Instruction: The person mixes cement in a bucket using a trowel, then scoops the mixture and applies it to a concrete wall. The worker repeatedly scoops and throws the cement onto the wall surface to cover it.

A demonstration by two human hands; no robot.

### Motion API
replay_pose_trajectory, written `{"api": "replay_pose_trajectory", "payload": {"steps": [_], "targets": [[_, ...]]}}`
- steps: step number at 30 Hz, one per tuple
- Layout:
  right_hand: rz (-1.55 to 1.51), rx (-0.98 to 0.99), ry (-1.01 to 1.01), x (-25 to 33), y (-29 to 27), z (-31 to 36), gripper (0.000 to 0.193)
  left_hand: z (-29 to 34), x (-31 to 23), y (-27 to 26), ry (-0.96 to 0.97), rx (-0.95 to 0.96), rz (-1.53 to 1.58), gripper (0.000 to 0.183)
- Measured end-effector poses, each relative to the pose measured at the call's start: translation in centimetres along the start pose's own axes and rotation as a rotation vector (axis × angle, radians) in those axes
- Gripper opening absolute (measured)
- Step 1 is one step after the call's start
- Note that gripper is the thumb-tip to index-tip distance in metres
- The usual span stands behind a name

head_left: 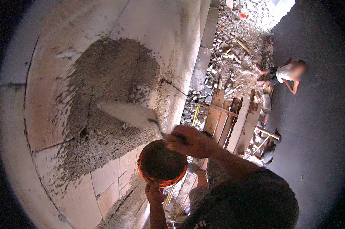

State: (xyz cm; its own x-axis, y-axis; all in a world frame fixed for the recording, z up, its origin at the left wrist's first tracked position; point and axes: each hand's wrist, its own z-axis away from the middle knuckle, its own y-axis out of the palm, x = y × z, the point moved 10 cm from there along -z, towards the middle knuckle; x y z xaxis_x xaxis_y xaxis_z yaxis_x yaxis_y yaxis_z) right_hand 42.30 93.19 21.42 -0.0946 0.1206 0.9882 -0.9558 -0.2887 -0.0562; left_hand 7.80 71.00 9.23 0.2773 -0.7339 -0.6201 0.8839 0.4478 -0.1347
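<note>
now, at centre frame, the right hand [187, 140] grips a trowel [130, 114] against the mortar patch [107, 87] on the block wall [84, 179], while the left hand [154, 194] clasps a red bowl [162, 165] from below.

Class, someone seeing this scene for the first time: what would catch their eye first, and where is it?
The rough grey mortar patch spread over the pale block wall at left dominates. At centre, the right hand holds a trowel against it, while the left hand holds an orange bowl below. Far below at right, another person crouches near rubble.
</note>
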Motion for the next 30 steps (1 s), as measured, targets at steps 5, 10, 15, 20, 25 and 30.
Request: {"api": "replay_pose_trajectory", "payload": {"steps": [5,10,15,20,25,30], "targets": [[0.701,0.394,0.161,-5.2,1.9,3.7,0.033,0.8,-4.7,3.4,0.123,0.101,-0.154,0.022],[1.083,0.450,0.123,-8.3,4.0,0.0,0.023,0.8,-10.1,9.1,0.245,0.165,-0.413,0.009],[0.850,0.757,-0.266,-12.6,3.9,-1.9,0.022,0.5,-12.0,14.2,0.370,0.235,-0.403,0.010],[0.478,1.035,0.446,-21.6,1.1,4.1,0.038,-1.8,-9.7,17.0,0.396,0.237,-0.458,0.015],[-0.041,0.608,0.456,-21.5,-0.6,8.6,0.044,-6.0,-4.2,16.7,0.141,0.225,-0.308,0.010],[-0.419,0.173,0.678,-23.8,-5.3,11.6,0.033,-9.7,-2.1,20.0,0.380,0.397,-0.311,0.020]]}}
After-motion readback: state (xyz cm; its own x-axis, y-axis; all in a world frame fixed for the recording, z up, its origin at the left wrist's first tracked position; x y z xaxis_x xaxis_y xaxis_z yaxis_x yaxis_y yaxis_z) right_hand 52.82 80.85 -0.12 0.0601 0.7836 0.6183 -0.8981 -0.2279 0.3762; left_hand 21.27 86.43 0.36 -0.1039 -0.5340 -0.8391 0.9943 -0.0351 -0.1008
